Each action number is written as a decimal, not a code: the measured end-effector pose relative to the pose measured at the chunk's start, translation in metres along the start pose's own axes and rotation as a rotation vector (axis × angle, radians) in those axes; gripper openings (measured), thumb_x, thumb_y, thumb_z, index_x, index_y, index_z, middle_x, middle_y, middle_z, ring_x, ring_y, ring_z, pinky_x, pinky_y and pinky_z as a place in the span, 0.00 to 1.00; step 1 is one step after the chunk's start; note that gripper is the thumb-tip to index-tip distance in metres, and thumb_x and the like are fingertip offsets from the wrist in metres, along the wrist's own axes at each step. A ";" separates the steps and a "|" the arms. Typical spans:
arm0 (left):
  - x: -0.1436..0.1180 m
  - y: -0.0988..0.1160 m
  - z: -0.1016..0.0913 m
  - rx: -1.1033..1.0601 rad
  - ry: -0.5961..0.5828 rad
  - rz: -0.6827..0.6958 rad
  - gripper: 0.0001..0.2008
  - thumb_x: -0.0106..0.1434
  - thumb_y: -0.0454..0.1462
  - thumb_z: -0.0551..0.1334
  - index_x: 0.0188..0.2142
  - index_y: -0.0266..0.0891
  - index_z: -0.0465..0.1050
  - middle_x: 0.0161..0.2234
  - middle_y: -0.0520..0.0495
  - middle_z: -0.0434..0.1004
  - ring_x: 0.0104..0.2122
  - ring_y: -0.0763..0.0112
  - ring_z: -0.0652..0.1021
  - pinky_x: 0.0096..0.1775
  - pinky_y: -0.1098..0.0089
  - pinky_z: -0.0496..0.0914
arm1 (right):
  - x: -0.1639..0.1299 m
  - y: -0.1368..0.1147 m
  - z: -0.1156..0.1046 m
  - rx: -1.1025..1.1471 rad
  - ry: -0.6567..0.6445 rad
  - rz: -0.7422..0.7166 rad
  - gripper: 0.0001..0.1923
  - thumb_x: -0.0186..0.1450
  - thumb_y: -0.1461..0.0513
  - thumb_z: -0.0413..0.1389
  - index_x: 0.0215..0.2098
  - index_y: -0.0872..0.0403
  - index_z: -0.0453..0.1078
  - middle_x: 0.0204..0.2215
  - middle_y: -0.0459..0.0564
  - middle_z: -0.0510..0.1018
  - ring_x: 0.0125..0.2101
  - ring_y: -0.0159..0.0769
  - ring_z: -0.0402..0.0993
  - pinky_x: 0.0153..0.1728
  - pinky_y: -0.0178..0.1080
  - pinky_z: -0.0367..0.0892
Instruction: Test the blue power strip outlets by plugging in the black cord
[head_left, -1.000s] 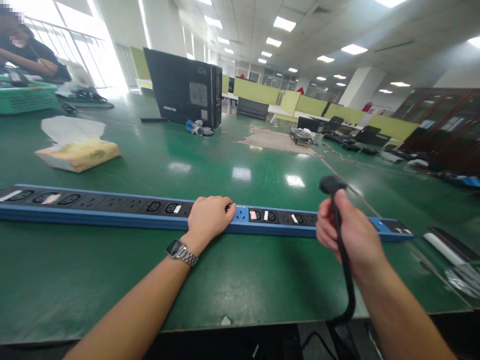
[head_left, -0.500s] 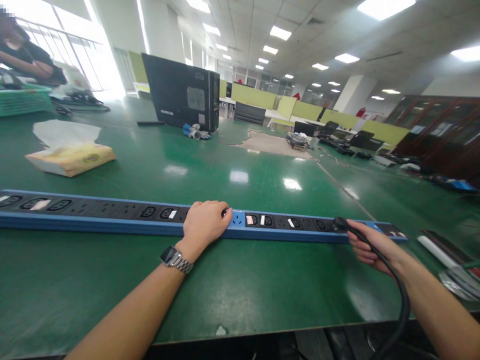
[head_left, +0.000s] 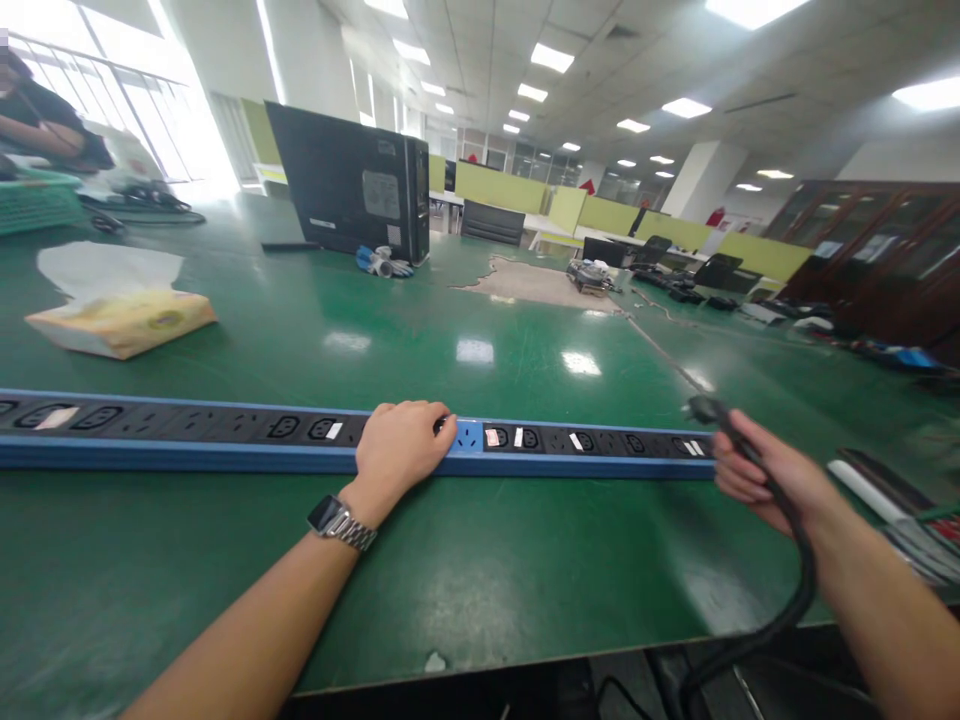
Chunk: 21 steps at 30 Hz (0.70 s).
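Observation:
A long blue power strip (head_left: 540, 466) with black sockets and small white labels lies across the green table. My left hand (head_left: 401, 445), with a watch (head_left: 341, 522) on its wrist, is wrapped over the strip beside a blue socket. Near the strip's right end, my right hand (head_left: 761, 470) grips a black power plug (head_left: 707, 408) by its cord end. The plug is raised above the strip, apart from the sockets, its prongs pointing left and blurred. From it the thick black cord (head_left: 802, 570) loops down past the table's front edge.
A tissue pack (head_left: 124, 320) lies at the left on the green table (head_left: 525, 560). Further back stand a black computer case (head_left: 345, 185), gloves (head_left: 384, 262) and a green basket (head_left: 37, 200). A person (head_left: 45, 120) is at the far left. Dark and white items (head_left: 877, 495) lie at the right.
My right hand has lifted the plug up and slightly right, away from the strip's socket. My left hand keeps its hold on the strip. The view has shifted slightly.

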<state>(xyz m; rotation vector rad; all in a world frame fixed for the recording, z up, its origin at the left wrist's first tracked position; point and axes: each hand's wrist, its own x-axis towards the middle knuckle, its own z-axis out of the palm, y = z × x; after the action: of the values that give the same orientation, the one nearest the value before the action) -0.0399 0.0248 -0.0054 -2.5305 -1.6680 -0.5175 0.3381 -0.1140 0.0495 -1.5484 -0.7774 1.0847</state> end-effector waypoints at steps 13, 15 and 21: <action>0.000 -0.001 0.001 0.013 0.000 -0.008 0.21 0.66 0.45 0.48 0.39 0.45 0.79 0.37 0.46 0.82 0.39 0.59 0.79 0.40 0.61 0.65 | 0.046 0.017 -0.125 -0.253 0.464 0.363 0.16 0.70 0.51 0.47 0.36 0.55 0.63 0.13 0.34 0.48 0.09 0.19 0.42 0.11 0.25 0.36; 0.001 -0.001 0.001 0.016 -0.006 -0.013 0.20 0.66 0.45 0.48 0.39 0.45 0.79 0.37 0.46 0.82 0.39 0.58 0.79 0.40 0.60 0.65 | 0.052 0.022 -0.124 -0.283 0.483 0.341 0.17 0.70 0.50 0.46 0.36 0.54 0.63 0.13 0.35 0.50 0.09 0.19 0.42 0.12 0.25 0.37; 0.001 0.000 0.000 0.006 -0.014 -0.018 0.20 0.66 0.45 0.49 0.38 0.45 0.79 0.39 0.46 0.83 0.39 0.58 0.79 0.40 0.60 0.66 | 0.061 0.014 -0.117 -0.482 0.446 0.330 0.19 0.70 0.48 0.42 0.33 0.53 0.61 0.14 0.35 0.47 0.11 0.21 0.40 0.13 0.27 0.37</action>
<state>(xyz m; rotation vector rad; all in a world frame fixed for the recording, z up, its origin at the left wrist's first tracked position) -0.0395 0.0257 -0.0048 -2.5232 -1.6968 -0.4964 0.4684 -0.1079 0.0262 -2.2918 -0.4998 0.7557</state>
